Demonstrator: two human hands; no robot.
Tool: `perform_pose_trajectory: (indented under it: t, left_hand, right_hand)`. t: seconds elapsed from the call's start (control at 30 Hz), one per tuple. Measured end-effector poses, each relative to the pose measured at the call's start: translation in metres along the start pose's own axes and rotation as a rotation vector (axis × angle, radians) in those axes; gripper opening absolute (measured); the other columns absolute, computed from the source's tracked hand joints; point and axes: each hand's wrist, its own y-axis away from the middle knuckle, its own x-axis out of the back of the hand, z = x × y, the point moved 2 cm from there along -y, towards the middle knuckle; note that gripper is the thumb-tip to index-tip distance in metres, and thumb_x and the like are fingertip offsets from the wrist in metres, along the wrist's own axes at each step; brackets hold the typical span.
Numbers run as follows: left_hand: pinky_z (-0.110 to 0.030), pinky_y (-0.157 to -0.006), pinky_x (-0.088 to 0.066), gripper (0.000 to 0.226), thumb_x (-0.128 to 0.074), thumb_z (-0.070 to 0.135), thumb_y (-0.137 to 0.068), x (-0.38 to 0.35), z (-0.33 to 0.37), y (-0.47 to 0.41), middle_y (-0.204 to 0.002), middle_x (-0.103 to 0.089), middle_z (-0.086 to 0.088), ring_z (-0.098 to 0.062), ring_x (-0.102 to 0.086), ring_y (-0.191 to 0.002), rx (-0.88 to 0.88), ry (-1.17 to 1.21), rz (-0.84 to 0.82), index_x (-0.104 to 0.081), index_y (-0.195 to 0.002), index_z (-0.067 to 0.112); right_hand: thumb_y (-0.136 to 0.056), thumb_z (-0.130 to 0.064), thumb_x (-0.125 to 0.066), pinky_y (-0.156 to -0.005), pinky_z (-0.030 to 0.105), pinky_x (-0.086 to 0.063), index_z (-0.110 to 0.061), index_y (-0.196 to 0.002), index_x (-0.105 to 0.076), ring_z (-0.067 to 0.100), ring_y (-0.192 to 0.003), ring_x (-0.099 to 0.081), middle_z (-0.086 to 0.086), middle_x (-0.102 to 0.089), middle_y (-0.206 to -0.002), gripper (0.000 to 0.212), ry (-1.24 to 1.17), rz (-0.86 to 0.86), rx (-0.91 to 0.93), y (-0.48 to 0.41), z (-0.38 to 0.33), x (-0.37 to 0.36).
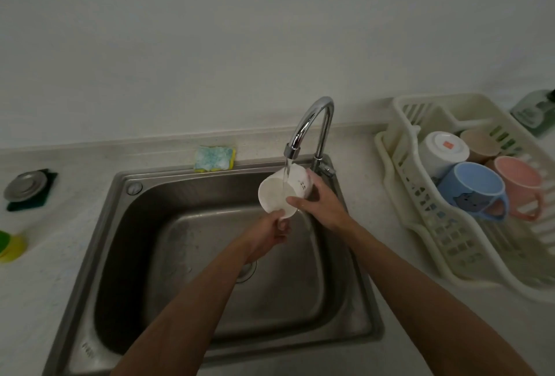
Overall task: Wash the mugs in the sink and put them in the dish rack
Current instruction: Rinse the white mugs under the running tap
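Observation:
A white mug lies tilted on its side under the running tap, its mouth turned toward me, above the steel sink. My right hand grips its body from the right, thumb on the rim. My left hand pinches the lower rim from below. Water streams into the mug. In the cream dish rack on the right sit a white mug upside down, a blue mug, a pink mug and a beige mug.
A soapy yellow sponge rests on the ledge behind the sink. At left lie a metal drain stopper on a dark pad and a yellow-green object. A green bottle stands behind the rack.

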Motion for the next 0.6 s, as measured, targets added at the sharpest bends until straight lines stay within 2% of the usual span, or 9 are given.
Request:
perform_pose_trajectory:
  t: [0.07,0.17,0.23,0.27,0.33,0.37,0.47,0.53,0.6]
  left_hand:
    - [-0.023,-0.063,-0.038,0.019,-0.037,0.029,-0.098,-0.006,0.0,-0.001,-0.06,-0.038,0.008,-0.009,-0.047,-0.066,0.025,0.042,-0.097,-0.049,-0.089,0.018]
    - [-0.025,-0.065,-0.038,0.021,-0.037,0.031,-0.098,-0.012,0.002,0.002,-0.06,-0.037,0.007,-0.01,-0.047,-0.067,0.075,0.058,-0.182,-0.051,-0.089,0.017]
    - [-0.026,-0.068,-0.041,0.026,-0.037,0.036,-0.098,-0.013,0.002,0.004,-0.067,-0.046,0.005,-0.011,-0.052,-0.073,0.107,0.009,-0.188,-0.054,-0.092,0.018]
    - [-0.027,-0.069,-0.043,0.03,-0.037,0.039,-0.099,-0.013,0.003,0.004,-0.072,-0.054,0.004,-0.012,-0.055,-0.078,0.123,-0.05,-0.157,-0.057,-0.095,0.018]
    - [-0.028,-0.069,-0.046,0.037,-0.036,0.043,-0.101,-0.008,0.007,0.002,-0.084,-0.065,0.002,-0.014,-0.06,-0.081,0.106,-0.247,-0.01,-0.061,-0.101,0.015]
    - [-0.028,-0.066,-0.047,0.04,-0.036,0.043,-0.102,-0.004,0.012,0.0,-0.087,-0.066,-0.002,-0.015,-0.061,-0.078,0.066,-0.368,0.078,-0.061,-0.104,0.012]
    - [-0.023,-0.056,-0.048,0.043,-0.04,0.04,-0.101,0.012,0.035,-0.009,-0.09,-0.068,-0.013,-0.021,-0.065,-0.072,-0.159,-0.761,0.231,-0.063,-0.109,0.004]
    - [-0.031,-0.069,-0.053,0.045,-0.042,0.048,-0.095,0.017,0.052,-0.012,-0.096,-0.071,-0.013,-0.027,-0.067,-0.085,-0.286,-1.038,0.212,-0.067,-0.106,0.011]
    - [-0.038,-0.076,-0.053,0.041,-0.042,0.046,-0.096,0.02,0.058,-0.014,-0.093,-0.071,-0.013,-0.028,-0.067,-0.084,-0.304,-1.154,0.208,-0.067,-0.102,0.013]
  right_hand:
    - [-0.054,-0.058,-0.084,-0.095,0.037,-0.053,-0.032,-0.141,-0.04,0.012,-0.119,-0.052,-0.008,-0.051,-0.134,0.101,0.005,0.043,0.004,0.002,-0.005,0.008]
    - [-0.061,-0.047,-0.084,-0.086,0.034,-0.057,-0.029,-0.134,-0.047,0.012,-0.111,-0.053,-0.008,-0.051,-0.123,0.085,0.055,0.116,0.039,0.006,-0.013,0.014]
    - [-0.065,-0.045,-0.082,-0.083,0.033,-0.057,-0.028,-0.133,-0.049,0.013,-0.108,-0.053,-0.007,-0.051,-0.119,0.077,0.14,0.146,0.027,0.006,-0.016,0.014]
    - [-0.063,-0.052,-0.079,-0.085,0.035,-0.057,-0.031,-0.133,-0.049,0.015,-0.108,-0.054,-0.005,-0.051,-0.121,0.079,0.191,0.161,-0.008,0.006,-0.018,0.014]
    - [-0.056,-0.069,-0.068,-0.09,0.042,-0.055,-0.037,-0.133,-0.047,0.021,-0.111,-0.054,0.0,-0.053,-0.127,0.086,0.301,0.173,-0.091,0.004,-0.019,0.014]
    - [-0.057,-0.071,-0.064,-0.092,0.044,-0.053,-0.036,-0.134,-0.046,0.023,-0.112,-0.054,0.001,-0.054,-0.127,0.086,0.358,0.157,-0.115,0.005,-0.022,0.014]
    - [-0.079,-0.058,-0.064,-0.092,0.037,-0.05,-0.024,-0.132,-0.052,0.022,-0.108,-0.057,-0.001,-0.057,-0.115,0.063,0.5,0.005,-0.141,0.009,-0.034,0.014]
    - [-0.084,-0.055,-0.062,-0.091,0.035,-0.049,-0.021,-0.128,-0.057,0.021,-0.105,-0.059,0.001,-0.059,-0.115,0.056,0.465,-0.099,-0.185,0.009,-0.037,0.014]
    - [-0.084,-0.054,-0.062,-0.092,0.037,-0.05,-0.022,-0.12,-0.062,0.021,-0.099,-0.06,0.004,-0.062,-0.114,0.049,0.337,-0.112,-0.251,0.009,-0.041,0.014]
